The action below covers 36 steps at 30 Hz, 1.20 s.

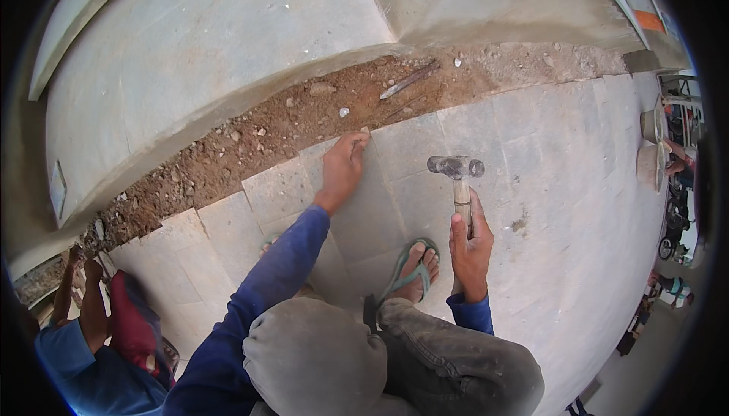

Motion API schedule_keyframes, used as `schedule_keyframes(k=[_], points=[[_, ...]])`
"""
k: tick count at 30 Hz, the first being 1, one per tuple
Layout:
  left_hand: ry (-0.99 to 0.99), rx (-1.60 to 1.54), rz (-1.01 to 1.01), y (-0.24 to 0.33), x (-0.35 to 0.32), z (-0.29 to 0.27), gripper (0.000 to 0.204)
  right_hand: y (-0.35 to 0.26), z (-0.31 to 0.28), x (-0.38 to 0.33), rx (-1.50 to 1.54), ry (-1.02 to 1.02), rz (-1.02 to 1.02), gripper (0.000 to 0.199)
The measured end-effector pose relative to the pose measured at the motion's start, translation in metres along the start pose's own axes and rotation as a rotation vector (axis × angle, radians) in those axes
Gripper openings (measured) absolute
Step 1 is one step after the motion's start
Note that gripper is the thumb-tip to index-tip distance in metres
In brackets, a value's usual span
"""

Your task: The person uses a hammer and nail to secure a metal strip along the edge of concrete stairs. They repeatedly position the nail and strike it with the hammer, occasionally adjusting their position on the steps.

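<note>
My right hand is wrapped round the wooden handle of a hammer, whose dark, worn double-faced head is held up above the grey tiles. Reaching forward, my left hand is closed at the edge of the paving tiles, beside a strip of bare soil. Its fingertips pinch together near a small pale bit, too small to name. A long, narrow bar, perhaps metal or wood, lies on the soil ahead of that hand.
A smooth concrete wall borders the soil's far side. Stones and rubble lie along the strip. At the lower left crouches another person in a blue shirt, arms reaching to the soil. Buckets and another person's hand are at the far right.
</note>
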<state>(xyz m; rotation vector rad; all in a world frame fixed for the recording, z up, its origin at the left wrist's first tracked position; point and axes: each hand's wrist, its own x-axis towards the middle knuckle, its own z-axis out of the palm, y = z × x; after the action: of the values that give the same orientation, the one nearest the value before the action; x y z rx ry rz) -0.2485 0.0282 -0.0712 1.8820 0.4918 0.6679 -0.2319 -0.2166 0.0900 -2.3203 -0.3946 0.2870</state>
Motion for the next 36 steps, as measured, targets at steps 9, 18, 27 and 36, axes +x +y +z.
schedule_keyframes(k=[9, 18, 27, 36], points=[[-0.126, 0.145, 0.126, 0.001, 0.01, -0.002, 0.015, -0.045, 0.031, 0.04, -0.053, -0.104, -0.375, 0.054], [-0.244, 0.105, 0.19, -0.005, 0.022, -0.013, 0.017, -0.059, 0.036, 0.095, -0.434, -0.259, -0.534, 0.057], [-0.338, 0.213, 0.141, -0.01, 0.022, -0.017, 0.021, -0.067, 0.032, 0.102, -0.566, -0.298, -0.637, 0.057], [-0.303, 0.141, 0.164, -0.012, 0.019, -0.011, 0.02, -0.066, 0.028, 0.103, -0.626, -0.315, -0.65, 0.06]])
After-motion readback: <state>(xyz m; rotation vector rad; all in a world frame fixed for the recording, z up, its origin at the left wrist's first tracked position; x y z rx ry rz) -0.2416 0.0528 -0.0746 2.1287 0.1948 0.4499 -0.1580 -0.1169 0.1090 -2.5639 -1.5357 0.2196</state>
